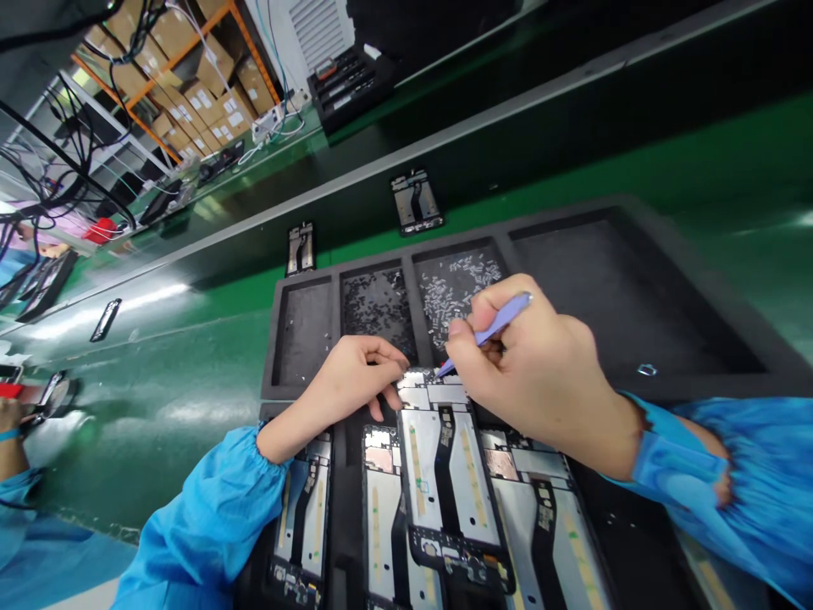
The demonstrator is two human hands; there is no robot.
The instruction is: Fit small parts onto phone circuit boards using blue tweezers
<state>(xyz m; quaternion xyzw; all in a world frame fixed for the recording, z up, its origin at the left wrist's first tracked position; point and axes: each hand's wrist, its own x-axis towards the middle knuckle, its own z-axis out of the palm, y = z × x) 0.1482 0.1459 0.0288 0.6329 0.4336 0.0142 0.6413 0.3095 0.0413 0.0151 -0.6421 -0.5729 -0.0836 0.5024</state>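
My right hand (539,373) is closed round lilac tweezers (492,326), whose tip touches the top edge of an open phone frame (445,474). That frame lies raised over other phone frames in a black holder (346,474). My left hand (352,381) has its fingers curled on the frame's top left corner, steadying it. Just behind both hands a black foam tray (635,254) has compartments with dark screws (378,305) and silver screws (457,284).
Two more phone frames (416,203) ride on the dark conveyor belt (572,135) behind the tray. A green work surface (165,364) lies to the left. Another person's hand (13,424) shows at the far left edge. Shelves with cardboard boxes (209,93) stand in the background.
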